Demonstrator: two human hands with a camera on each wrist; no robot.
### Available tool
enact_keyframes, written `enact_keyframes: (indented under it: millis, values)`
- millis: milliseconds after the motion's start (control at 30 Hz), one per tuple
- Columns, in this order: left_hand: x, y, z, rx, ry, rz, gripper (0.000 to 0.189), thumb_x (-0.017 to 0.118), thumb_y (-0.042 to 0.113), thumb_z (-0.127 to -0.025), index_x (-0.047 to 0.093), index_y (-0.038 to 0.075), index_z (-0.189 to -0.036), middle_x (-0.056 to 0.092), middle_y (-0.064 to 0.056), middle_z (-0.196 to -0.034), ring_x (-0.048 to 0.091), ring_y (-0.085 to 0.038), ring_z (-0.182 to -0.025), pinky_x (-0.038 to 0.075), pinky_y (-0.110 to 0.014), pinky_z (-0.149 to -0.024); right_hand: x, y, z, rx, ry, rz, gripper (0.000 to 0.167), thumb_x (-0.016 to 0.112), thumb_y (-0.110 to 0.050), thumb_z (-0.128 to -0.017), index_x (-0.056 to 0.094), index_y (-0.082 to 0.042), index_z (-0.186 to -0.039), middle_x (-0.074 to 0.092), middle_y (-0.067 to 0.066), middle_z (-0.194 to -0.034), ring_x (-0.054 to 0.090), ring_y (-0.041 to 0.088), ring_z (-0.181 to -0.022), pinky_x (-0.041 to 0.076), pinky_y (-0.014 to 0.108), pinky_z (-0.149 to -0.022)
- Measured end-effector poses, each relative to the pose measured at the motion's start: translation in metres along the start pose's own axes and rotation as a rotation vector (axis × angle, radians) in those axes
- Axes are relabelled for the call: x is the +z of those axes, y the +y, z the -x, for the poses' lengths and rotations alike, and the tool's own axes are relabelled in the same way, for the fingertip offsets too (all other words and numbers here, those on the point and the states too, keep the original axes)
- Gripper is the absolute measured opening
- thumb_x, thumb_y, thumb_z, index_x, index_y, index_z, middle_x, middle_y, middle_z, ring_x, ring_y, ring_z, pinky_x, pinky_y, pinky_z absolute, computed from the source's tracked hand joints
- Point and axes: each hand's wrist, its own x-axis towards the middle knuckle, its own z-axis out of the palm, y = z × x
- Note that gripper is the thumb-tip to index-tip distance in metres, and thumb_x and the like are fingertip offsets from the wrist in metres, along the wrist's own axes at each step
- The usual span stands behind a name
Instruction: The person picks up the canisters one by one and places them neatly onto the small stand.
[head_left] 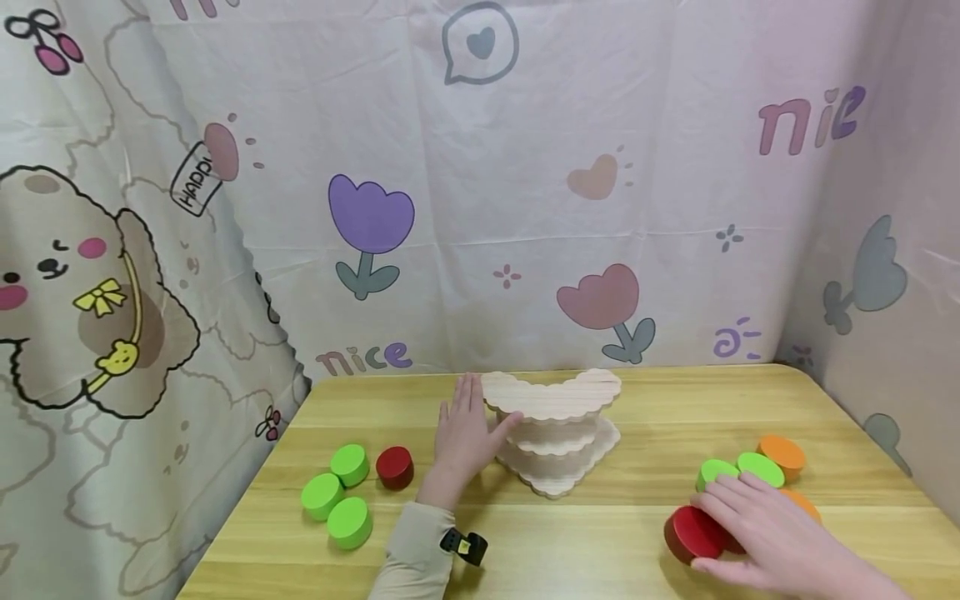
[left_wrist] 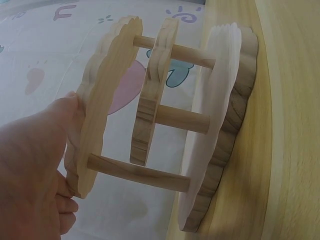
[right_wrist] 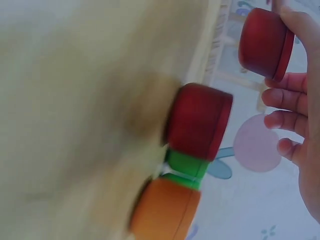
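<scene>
On the wood-grain bench (head_left: 570, 550), a pale wooden scalloped tiered stand (head_left: 558, 402) is gripped at its left end by the left hand (head_left: 465, 435), seemingly for steadiness; a red round block (head_left: 692, 537) is pinched in the part-closed grip of the right hand (head_left: 761, 518).

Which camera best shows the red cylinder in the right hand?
The right wrist view: the red cylinder looks large there, its side and rim visible, held by the right hand. The head view shows it smaller, partly covered. The left wrist view doesn't show it.
</scene>
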Motion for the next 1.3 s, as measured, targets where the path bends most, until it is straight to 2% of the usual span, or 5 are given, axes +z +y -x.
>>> enact_keyframes:
  millis: [133, 300, 533, 967, 1300]
  values:
    - [0.001, -0.001, -0.001, 0.005, 0.002, 0.002, 0.107, 0.03, 0.083, -0.085, 0.007, 0.008, -0.157, 0.002, -0.009, -0.165, 0.003, -0.027, -0.154, 0.009, -0.054, -0.123, 0.006, 0.003, -0.018, -0.055, 0.072, -0.025, 0.055, 0.069, -0.072, -0.071, 0.068, -0.022, -0.096, 0.062, -0.018, -0.09, 0.052, 0.004, -0.084, 0.036, 0.025, -0.084]
    - [0.001, 0.0, -0.002, 0.012, 0.007, 0.001, 0.106, 0.029, 0.082, -0.086, 0.007, 0.008, -0.157, 0.003, -0.01, -0.165, 0.004, -0.027, -0.154, 0.011, -0.054, -0.123, 0.01, 0.008, -0.04, -0.119, 0.13, -0.061, 0.054, 0.067, -0.066, -0.077, 0.067, -0.016, -0.098, 0.062, -0.014, -0.089, 0.05, 0.005, -0.08, 0.033, 0.023, -0.077]
    - [0.001, 0.001, -0.002, 0.01, 0.001, -0.005, 0.106, 0.029, 0.082, -0.086, 0.005, 0.008, -0.157, 0.002, -0.009, -0.165, 0.003, -0.027, -0.154, 0.01, -0.054, -0.123, 0.012, 0.012, -0.068, -0.14, 0.149, -0.069, 0.05, 0.063, -0.058, -0.083, 0.067, -0.013, -0.104, 0.064, -0.01, -0.091, 0.052, 0.007, -0.083, 0.037, 0.024, -0.074]
    - [0.003, 0.003, -0.001, 0.008, -0.004, 0.006, 0.106, 0.031, 0.081, -0.086, 0.007, 0.007, -0.157, 0.002, -0.01, -0.165, 0.003, -0.027, -0.154, 0.01, -0.054, -0.123, 0.02, 0.019, -0.114, -0.142, 0.245, -0.095, 0.059, 0.039, -0.052, -0.094, 0.065, -0.003, -0.114, 0.066, 0.003, -0.1, 0.059, 0.018, -0.09, 0.054, 0.037, -0.07]
    - [0.003, 0.001, 0.0, -0.008, 0.004, 0.017, 0.107, 0.032, 0.082, -0.085, 0.008, 0.006, -0.157, 0.002, -0.01, -0.165, 0.004, -0.028, -0.154, 0.011, -0.055, -0.122, 0.037, 0.019, -0.16, -0.186, 0.312, -0.117, 0.052, 0.047, -0.041, -0.088, 0.065, -0.002, -0.118, 0.066, 0.004, -0.103, 0.055, 0.019, -0.088, 0.048, 0.034, -0.068]
